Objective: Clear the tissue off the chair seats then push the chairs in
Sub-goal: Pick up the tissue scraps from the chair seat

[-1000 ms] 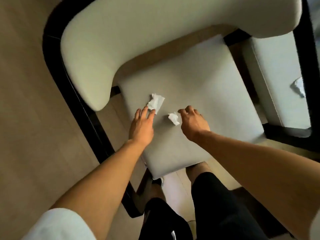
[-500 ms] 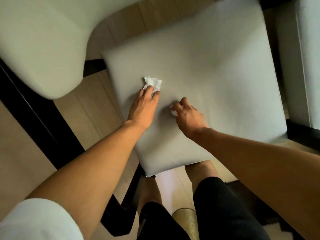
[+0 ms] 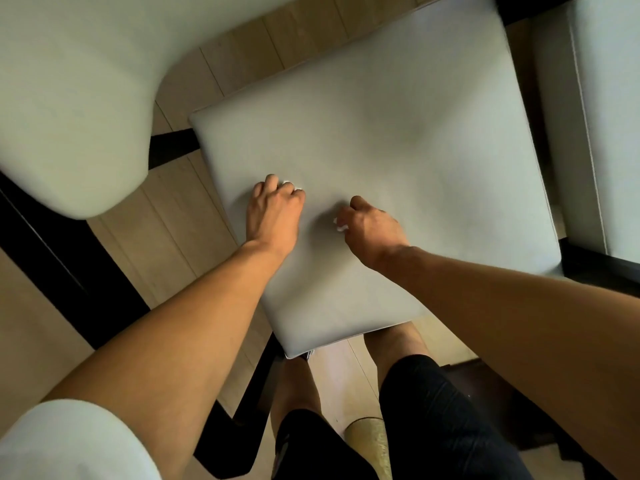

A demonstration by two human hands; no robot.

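Note:
Both my hands are down on the pale grey chair seat [image 3: 398, 140]. My left hand [image 3: 275, 209] has its fingers curled round a crumpled white tissue [image 3: 288, 183], of which only a small white edge shows above the knuckles. My right hand [image 3: 372, 226] is curled over a second, smaller piece of tissue [image 3: 339, 225]; a white scrap of it peeks out under the fingers. The rest of the seat is bare.
The chair's cream backrest [image 3: 69, 98] curves across the upper left on a black frame [image 3: 52, 258]. A second pale seat [image 3: 609, 116] stands at the right edge. My legs in black shorts are below the seat's near edge, over wooden flooring.
Both hands have closed over the two tissue pieces, which lay open on the seat a second ago. The view has moved closer to the seat.

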